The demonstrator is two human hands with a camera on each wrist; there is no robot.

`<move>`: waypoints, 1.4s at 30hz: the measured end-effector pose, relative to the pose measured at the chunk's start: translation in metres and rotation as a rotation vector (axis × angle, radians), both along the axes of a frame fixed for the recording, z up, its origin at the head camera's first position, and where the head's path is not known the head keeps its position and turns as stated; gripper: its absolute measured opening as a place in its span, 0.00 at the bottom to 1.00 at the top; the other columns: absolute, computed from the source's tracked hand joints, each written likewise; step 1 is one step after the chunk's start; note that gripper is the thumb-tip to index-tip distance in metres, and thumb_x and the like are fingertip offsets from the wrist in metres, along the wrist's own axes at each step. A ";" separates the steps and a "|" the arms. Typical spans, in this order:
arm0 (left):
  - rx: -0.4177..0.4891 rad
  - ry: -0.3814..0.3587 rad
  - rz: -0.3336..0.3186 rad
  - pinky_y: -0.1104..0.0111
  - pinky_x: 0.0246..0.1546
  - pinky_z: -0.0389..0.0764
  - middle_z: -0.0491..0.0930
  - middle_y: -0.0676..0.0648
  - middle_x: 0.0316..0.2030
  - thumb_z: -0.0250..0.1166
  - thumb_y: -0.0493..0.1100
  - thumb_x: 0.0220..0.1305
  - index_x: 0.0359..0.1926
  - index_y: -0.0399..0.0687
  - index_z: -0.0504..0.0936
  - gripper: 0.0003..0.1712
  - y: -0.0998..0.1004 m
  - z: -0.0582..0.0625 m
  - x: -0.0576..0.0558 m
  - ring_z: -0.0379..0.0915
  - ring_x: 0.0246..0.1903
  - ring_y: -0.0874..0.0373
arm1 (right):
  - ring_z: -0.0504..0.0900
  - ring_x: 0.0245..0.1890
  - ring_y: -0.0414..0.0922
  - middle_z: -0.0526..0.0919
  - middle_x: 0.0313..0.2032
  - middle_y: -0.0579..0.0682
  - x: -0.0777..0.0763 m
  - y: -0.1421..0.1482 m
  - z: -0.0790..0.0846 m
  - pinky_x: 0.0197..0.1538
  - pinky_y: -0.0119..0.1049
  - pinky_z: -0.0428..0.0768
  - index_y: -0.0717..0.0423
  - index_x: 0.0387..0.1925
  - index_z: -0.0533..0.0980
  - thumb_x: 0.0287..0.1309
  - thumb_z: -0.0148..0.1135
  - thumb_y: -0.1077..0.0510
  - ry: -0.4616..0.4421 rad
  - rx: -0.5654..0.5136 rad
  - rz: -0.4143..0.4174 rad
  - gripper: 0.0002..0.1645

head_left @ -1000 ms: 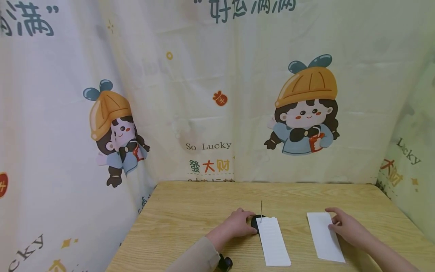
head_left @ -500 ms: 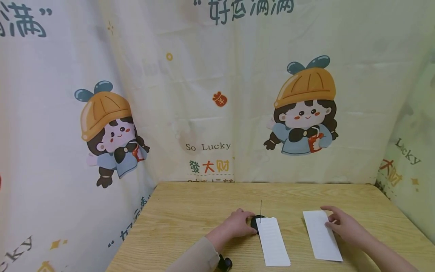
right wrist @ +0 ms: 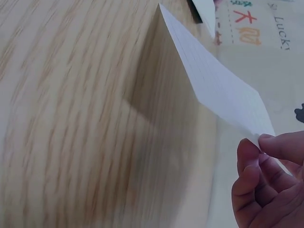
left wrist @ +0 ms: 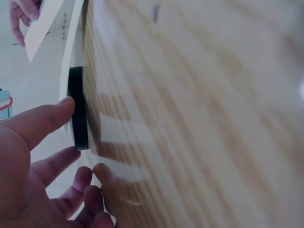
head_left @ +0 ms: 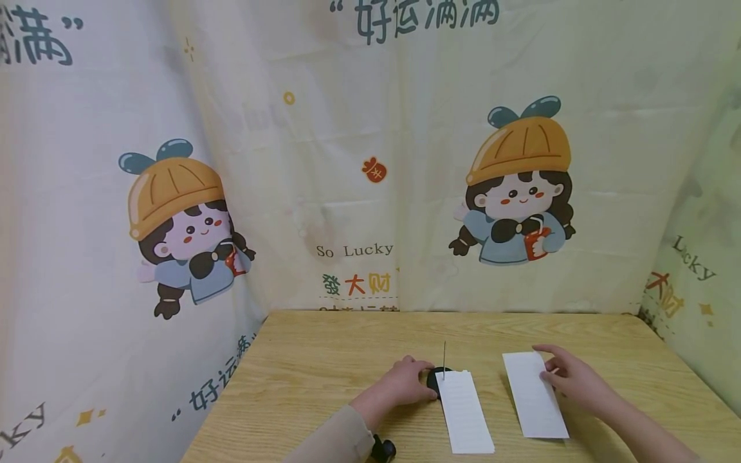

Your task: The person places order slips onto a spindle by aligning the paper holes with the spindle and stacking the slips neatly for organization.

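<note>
A receipt spike with a round black base [head_left: 431, 382] and a thin upright metal pin [head_left: 444, 355] stands on the table. White paper slips [head_left: 466, 415] are pierced on the pin and lie over part of the base. My left hand [head_left: 404, 381] holds the base's left edge; the left wrist view shows thumb and index finger on either side of the black disc [left wrist: 79, 114]. To the right, my right hand [head_left: 573, 381] pinches another white paper slip [head_left: 531, 397] by its right edge. In the right wrist view this slip [right wrist: 213, 80] is raised and tilted above the tabletop.
The wooden table [head_left: 324, 347] ends at a cream printed curtain [head_left: 347, 193] at the back, with more curtain along the left and right. A small black object [head_left: 383, 448] is by my left sleeve.
My right hand has moved left and slightly away from me with the paper slip, bringing it closer to the spike. The left hand stays on the base.
</note>
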State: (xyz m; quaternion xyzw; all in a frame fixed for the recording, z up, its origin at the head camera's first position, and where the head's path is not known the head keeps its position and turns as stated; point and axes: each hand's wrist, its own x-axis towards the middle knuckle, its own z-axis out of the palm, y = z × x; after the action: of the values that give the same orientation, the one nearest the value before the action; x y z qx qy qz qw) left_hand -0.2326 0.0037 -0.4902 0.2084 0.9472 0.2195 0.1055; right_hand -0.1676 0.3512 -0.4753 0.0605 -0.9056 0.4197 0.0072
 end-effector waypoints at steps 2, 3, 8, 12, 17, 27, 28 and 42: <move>0.007 -0.003 0.000 0.60 0.45 0.75 0.73 0.49 0.46 0.75 0.56 0.54 0.60 0.60 0.79 0.32 -0.001 -0.001 0.000 0.70 0.46 0.53 | 0.74 0.28 0.39 0.76 0.36 0.53 0.000 -0.004 0.000 0.28 0.34 0.75 0.67 0.67 0.62 0.65 0.61 0.66 0.013 -0.010 0.010 0.32; 0.009 -0.007 0.002 0.60 0.46 0.75 0.73 0.49 0.46 0.74 0.56 0.55 0.61 0.60 0.79 0.32 -0.001 -0.002 -0.001 0.70 0.46 0.53 | 0.74 0.27 0.39 0.76 0.36 0.53 0.000 -0.005 0.000 0.28 0.34 0.75 0.67 0.67 0.62 0.65 0.61 0.66 0.022 -0.015 0.015 0.32; 0.025 -0.023 0.009 0.60 0.47 0.75 0.74 0.51 0.45 0.71 0.58 0.58 0.61 0.60 0.78 0.30 -0.003 -0.005 -0.003 0.71 0.47 0.55 | 0.75 0.28 0.38 0.77 0.36 0.53 0.000 -0.016 0.002 0.28 0.34 0.75 0.66 0.67 0.63 0.65 0.61 0.65 0.056 -0.030 0.042 0.32; 0.045 -0.024 0.015 0.60 0.46 0.75 0.74 0.52 0.42 0.69 0.58 0.61 0.61 0.60 0.78 0.28 -0.003 -0.006 -0.004 0.71 0.44 0.56 | 0.76 0.29 0.38 0.77 0.36 0.52 -0.002 -0.025 0.006 0.29 0.34 0.76 0.62 0.66 0.64 0.64 0.62 0.65 0.056 -0.026 0.042 0.31; 0.090 -0.025 0.024 0.61 0.43 0.75 0.74 0.53 0.42 0.67 0.57 0.64 0.60 0.60 0.78 0.25 -0.004 -0.004 -0.005 0.71 0.42 0.57 | 0.75 0.29 0.39 0.77 0.36 0.52 -0.004 -0.035 0.010 0.28 0.35 0.77 0.61 0.67 0.64 0.65 0.62 0.64 0.062 -0.050 0.060 0.31; 0.179 0.020 0.036 0.60 0.41 0.76 0.76 0.52 0.46 0.66 0.56 0.65 0.61 0.58 0.78 0.25 -0.005 0.015 -0.002 0.74 0.41 0.57 | 0.74 0.28 0.41 0.76 0.36 0.54 -0.010 -0.054 0.016 0.28 0.36 0.76 0.60 0.68 0.64 0.65 0.62 0.64 0.083 -0.126 0.062 0.32; 0.181 0.024 0.036 0.60 0.41 0.76 0.76 0.52 0.47 0.66 0.56 0.65 0.61 0.58 0.78 0.25 -0.005 0.018 -0.002 0.74 0.41 0.58 | 0.75 0.28 0.41 0.76 0.36 0.54 -0.011 -0.056 0.016 0.28 0.36 0.76 0.59 0.68 0.64 0.65 0.62 0.64 0.085 -0.127 0.056 0.32; 0.307 0.047 0.051 0.63 0.39 0.76 0.77 0.55 0.46 0.63 0.56 0.68 0.59 0.58 0.80 0.21 -0.004 0.035 0.003 0.72 0.40 0.60 | 0.76 0.29 0.47 0.78 0.39 0.55 -0.011 -0.083 0.030 0.30 0.37 0.77 0.55 0.69 0.64 0.66 0.62 0.62 0.110 -0.194 0.024 0.32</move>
State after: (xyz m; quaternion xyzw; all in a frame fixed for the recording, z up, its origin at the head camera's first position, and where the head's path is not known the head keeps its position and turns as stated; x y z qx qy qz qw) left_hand -0.2292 -0.0001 -0.4552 0.2029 0.9098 0.3593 0.0446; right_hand -0.1783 0.2684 -0.4453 0.0933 -0.8583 0.5013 0.0575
